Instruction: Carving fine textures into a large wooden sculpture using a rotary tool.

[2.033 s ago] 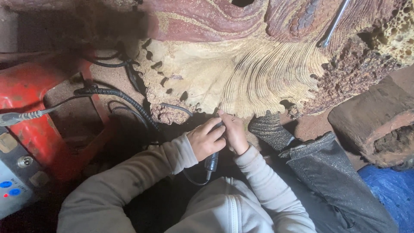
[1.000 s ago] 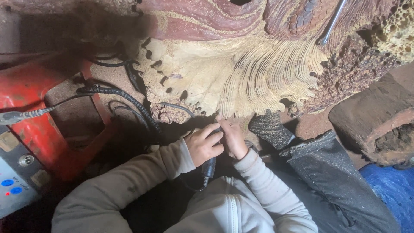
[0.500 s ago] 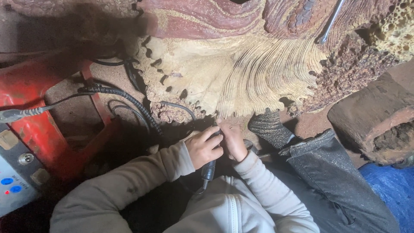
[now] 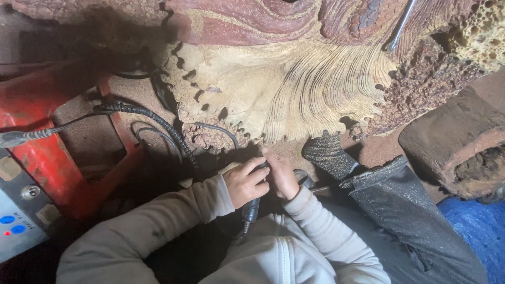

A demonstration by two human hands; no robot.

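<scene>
My left hand point(image 4: 245, 181) and my right hand point(image 4: 280, 176) are pressed together around a slim dark rotary handpiece point(image 4: 251, 210). Its tip, hidden by my fingers, points at the lower edge of a large pale carved wood piece point(image 4: 284, 89) with fine grooved lines. A cord leaves the tool's rear toward my chest. Both sleeves are light grey and dusty.
A red metal frame point(image 4: 47, 152) and a grey control box with blue buttons point(image 4: 18, 221) stand at the left. A ribbed black hose point(image 4: 152, 123) and thin cables cross the dusty floor. My dusty leg and sock point(image 4: 336, 158), a log point(image 4: 457, 142) and blue sheeting point(image 4: 473, 231) lie right.
Both hands stay clasped on the handpiece and have shifted only slightly along the lower edge of the carving. The view has barely moved.
</scene>
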